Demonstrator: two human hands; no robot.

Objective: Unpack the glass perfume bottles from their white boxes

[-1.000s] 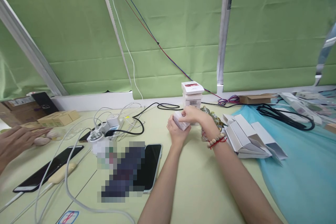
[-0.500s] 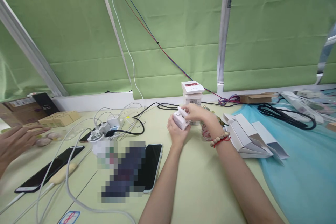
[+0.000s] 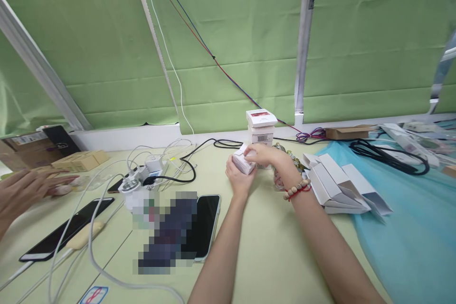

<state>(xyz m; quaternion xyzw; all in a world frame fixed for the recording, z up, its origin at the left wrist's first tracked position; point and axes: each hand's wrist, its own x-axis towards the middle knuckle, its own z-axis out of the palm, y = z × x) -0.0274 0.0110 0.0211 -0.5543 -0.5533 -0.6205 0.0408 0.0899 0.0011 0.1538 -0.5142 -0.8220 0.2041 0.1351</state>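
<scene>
1. Our left hand (image 3: pixel 238 176) cups a small white carton (image 3: pixel 243 161) from below, above the desk (image 3: pixel 270 256); our right hand (image 3: pixel 265 154) pinches its upper end with fingertips.
2. We judge the carton light, thin-walled and easily crushed; the stiffer edges and corners are the places to take hold.
3. We cannot tell what it holds.
4. Just beyond the right hand stands a stack of boxes (image 3: pixel 261 128), all shut.
5. To the right of that hand lie flat cartons (image 3: pixel 338 185), unfilled.
6. Small bottles (image 3: pixel 294 161) sit just behind the right wrist.
</scene>
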